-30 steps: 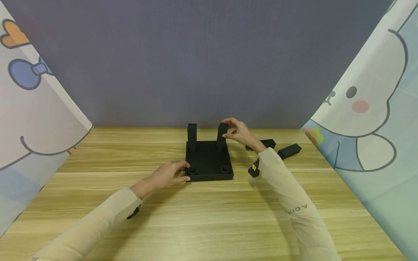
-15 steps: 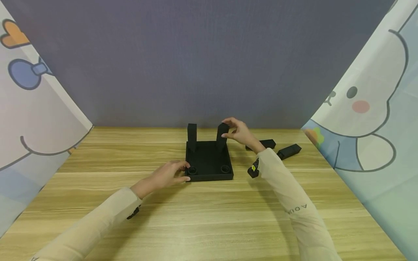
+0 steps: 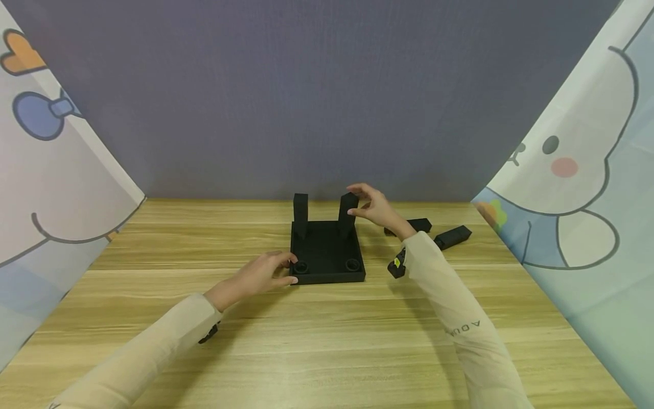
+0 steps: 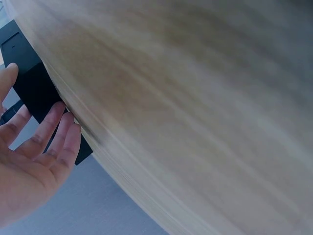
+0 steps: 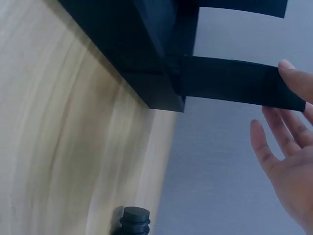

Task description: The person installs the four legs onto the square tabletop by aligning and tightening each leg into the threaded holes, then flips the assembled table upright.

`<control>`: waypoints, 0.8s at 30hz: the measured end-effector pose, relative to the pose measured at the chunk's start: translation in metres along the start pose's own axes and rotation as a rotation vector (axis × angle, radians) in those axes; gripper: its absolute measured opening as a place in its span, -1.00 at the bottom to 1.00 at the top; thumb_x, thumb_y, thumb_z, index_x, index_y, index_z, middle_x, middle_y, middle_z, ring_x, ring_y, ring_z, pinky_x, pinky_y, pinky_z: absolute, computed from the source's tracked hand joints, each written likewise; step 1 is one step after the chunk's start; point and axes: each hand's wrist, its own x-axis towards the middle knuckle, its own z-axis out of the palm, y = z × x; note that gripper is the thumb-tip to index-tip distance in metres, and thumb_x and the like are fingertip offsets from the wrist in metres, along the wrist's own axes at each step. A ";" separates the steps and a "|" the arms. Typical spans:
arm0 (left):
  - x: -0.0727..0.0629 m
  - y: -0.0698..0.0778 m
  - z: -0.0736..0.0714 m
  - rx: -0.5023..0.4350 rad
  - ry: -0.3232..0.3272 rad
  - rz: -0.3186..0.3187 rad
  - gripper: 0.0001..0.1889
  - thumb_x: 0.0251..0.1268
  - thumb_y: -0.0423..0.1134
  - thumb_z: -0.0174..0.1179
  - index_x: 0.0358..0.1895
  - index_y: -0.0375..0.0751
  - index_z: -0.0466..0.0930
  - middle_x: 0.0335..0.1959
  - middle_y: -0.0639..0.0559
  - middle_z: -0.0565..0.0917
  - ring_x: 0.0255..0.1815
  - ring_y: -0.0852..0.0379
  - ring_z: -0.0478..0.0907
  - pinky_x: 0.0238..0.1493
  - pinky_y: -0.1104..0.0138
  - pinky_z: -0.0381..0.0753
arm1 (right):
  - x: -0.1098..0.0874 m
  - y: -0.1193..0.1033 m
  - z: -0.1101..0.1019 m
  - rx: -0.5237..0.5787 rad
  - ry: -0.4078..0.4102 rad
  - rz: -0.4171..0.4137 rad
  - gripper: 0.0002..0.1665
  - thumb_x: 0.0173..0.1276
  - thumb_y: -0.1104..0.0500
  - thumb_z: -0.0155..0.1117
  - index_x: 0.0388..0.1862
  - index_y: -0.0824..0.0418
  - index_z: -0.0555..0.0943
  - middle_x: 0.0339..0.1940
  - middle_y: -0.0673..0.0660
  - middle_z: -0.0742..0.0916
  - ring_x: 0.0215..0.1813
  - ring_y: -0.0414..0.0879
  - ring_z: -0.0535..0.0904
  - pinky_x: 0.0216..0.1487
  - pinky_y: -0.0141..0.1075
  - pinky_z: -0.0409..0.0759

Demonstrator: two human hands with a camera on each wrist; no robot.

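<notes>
A shallow square black tray-like panel (image 3: 324,250) lies on the table, with round threaded sockets (image 3: 352,264) at its two near corners. Two square black legs rise from its far corners. My right hand (image 3: 375,207) pinches the top of the far right leg (image 3: 346,216) between thumb and fingers; in the right wrist view this leg (image 5: 230,81) stands out straight from the panel. The far left leg (image 3: 301,216) is upright and untouched. My left hand (image 3: 263,272) holds the panel's near left corner, thumb on the front edge; the left wrist view shows fingers along the panel (image 4: 36,88).
Right of the panel, two loose black legs lie on the wooden table (image 3: 306,352): one behind the right wrist (image 3: 420,225), the other farther right (image 3: 453,236). A threaded black end (image 5: 135,220) shows in the right wrist view. A grey partition (image 3: 327,102) stands behind.
The far right leg has turned slightly about its upright axis under my right fingers. My left hand has stayed on the panel's corner.
</notes>
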 end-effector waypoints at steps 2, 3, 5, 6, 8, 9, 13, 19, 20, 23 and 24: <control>0.000 0.000 0.000 0.002 0.000 0.001 -0.57 0.16 0.01 0.21 0.04 -0.12 0.48 -0.08 -0.05 0.61 -0.15 0.09 0.58 -0.23 0.29 0.58 | 0.000 -0.001 -0.002 0.015 -0.018 -0.017 -0.38 0.20 0.29 0.27 0.25 0.29 0.33 0.21 0.31 0.44 0.14 0.16 0.40 0.02 0.07 0.48; 0.000 0.000 0.000 0.003 0.001 0.002 -0.57 0.16 0.01 0.21 0.04 -0.12 0.49 -0.08 -0.05 0.61 -0.15 0.09 0.58 -0.23 0.29 0.58 | 0.000 -0.001 -0.002 0.016 -0.022 -0.024 -0.39 0.21 0.30 0.26 0.24 0.30 0.34 0.20 0.32 0.44 0.14 0.18 0.40 0.02 0.08 0.47; 0.000 0.000 0.001 0.003 0.001 0.002 -0.57 0.16 0.01 0.21 0.04 -0.13 0.49 -0.08 -0.05 0.61 -0.15 0.08 0.58 -0.22 0.28 0.58 | 0.000 -0.002 -0.002 0.010 -0.018 -0.028 -0.42 0.21 0.31 0.25 0.23 0.31 0.36 0.18 0.33 0.46 0.12 0.19 0.41 0.02 0.09 0.47; 0.000 0.000 0.001 0.002 0.000 0.001 -0.57 0.16 0.01 0.21 0.04 -0.13 0.49 -0.08 -0.06 0.61 -0.15 0.08 0.58 -0.22 0.28 0.58 | -0.001 -0.002 -0.002 0.007 -0.012 -0.028 -0.43 0.22 0.30 0.25 0.21 0.31 0.37 0.16 0.33 0.47 0.10 0.18 0.42 0.01 0.08 0.48; 0.000 0.000 0.001 0.000 -0.002 -0.003 -0.57 0.16 0.01 0.21 0.04 -0.13 0.49 -0.08 -0.05 0.61 -0.14 0.08 0.58 -0.21 0.28 0.58 | 0.000 -0.001 -0.001 -0.009 0.007 -0.022 -0.46 0.21 0.29 0.26 0.19 0.30 0.40 0.12 0.30 0.50 0.07 0.15 0.45 -0.01 0.04 0.50; 0.000 0.000 0.001 -0.001 -0.003 -0.005 -0.57 0.16 0.01 0.21 0.04 -0.12 0.49 -0.07 -0.05 0.61 -0.14 0.08 0.58 -0.21 0.28 0.58 | 0.000 0.000 -0.001 -0.018 0.020 -0.018 -0.48 0.21 0.28 0.27 0.16 0.29 0.42 0.10 0.28 0.52 0.05 0.12 0.46 -0.02 0.02 0.51; 0.000 0.000 0.001 -0.003 -0.005 -0.011 -0.58 0.16 0.01 0.21 0.04 -0.12 0.49 -0.07 -0.05 0.61 -0.14 0.09 0.58 -0.22 0.29 0.58 | 0.000 0.004 0.003 -0.029 0.077 -0.012 -0.52 0.18 0.24 0.31 0.09 0.24 0.46 0.01 0.21 0.58 -0.02 0.06 0.50 -0.09 -0.02 0.53; 0.000 0.000 0.000 -0.009 0.000 -0.007 -0.58 0.16 -0.01 0.22 0.03 -0.13 0.49 -0.06 -0.05 0.60 -0.14 0.08 0.58 -0.20 0.28 0.58 | -0.004 -0.006 0.006 -0.018 0.119 -0.021 -0.52 0.15 0.28 0.33 0.06 0.33 0.46 -0.07 0.30 0.58 -0.06 0.13 0.51 -0.16 -0.01 0.51; 0.000 0.000 0.000 -0.011 0.000 -0.007 -0.58 0.16 -0.01 0.22 0.03 -0.13 0.49 -0.06 -0.05 0.60 -0.14 0.08 0.58 -0.20 0.28 0.58 | -0.004 -0.006 0.006 -0.019 0.117 -0.019 -0.51 0.15 0.27 0.33 0.07 0.33 0.45 -0.07 0.30 0.58 -0.06 0.12 0.51 -0.16 -0.01 0.52; 0.000 0.000 0.000 -0.015 -0.002 -0.008 -0.58 0.16 -0.01 0.22 0.03 -0.13 0.49 -0.05 -0.05 0.60 -0.13 0.08 0.57 -0.19 0.28 0.58 | -0.003 -0.007 0.004 -0.024 0.093 -0.010 -0.48 0.15 0.27 0.33 0.10 0.33 0.43 -0.02 0.30 0.57 -0.03 0.13 0.50 -0.12 -0.02 0.53; 0.000 0.000 0.000 -0.016 -0.002 -0.010 -0.58 0.16 -0.01 0.22 0.04 -0.13 0.49 -0.05 -0.05 0.59 -0.13 0.08 0.57 -0.19 0.28 0.58 | -0.002 -0.002 0.004 -0.024 0.084 -0.014 -0.47 0.15 0.26 0.33 0.12 0.30 0.43 0.00 0.27 0.56 -0.03 0.10 0.50 -0.11 -0.02 0.53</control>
